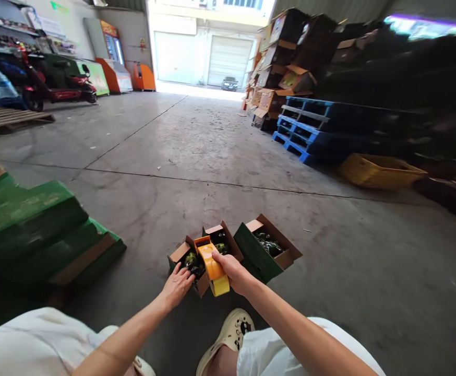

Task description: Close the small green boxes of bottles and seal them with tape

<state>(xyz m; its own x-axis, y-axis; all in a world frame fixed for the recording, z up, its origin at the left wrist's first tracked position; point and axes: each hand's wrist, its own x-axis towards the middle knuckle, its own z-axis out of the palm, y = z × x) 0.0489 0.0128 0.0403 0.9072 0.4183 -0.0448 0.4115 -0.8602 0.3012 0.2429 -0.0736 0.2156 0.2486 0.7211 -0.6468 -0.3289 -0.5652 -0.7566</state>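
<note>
My right hand (234, 269) is closed around an orange tape dispenser (211, 262) that carries a roll of yellow tape (220, 285). The dispenser is over the gap between two small open cartons. My left hand (179, 286) has its fingers spread at the near side of the left carton (181, 252), over its dark plastic and green contents. Behind the dispenser stands the middle carton (231, 244), partly hidden, with something green inside. To the right, an open green carton (258, 257) holds dark, shiny plastic wrapping.
Flattened green cartons (36, 224) lie at the left. Blue pallets (302, 128), a yellow crate (380, 171) and stacked cardboard boxes (278, 68) line the right. A red scooter (59, 89) stands at the far left. My shoe (228, 334) is close behind the cartons.
</note>
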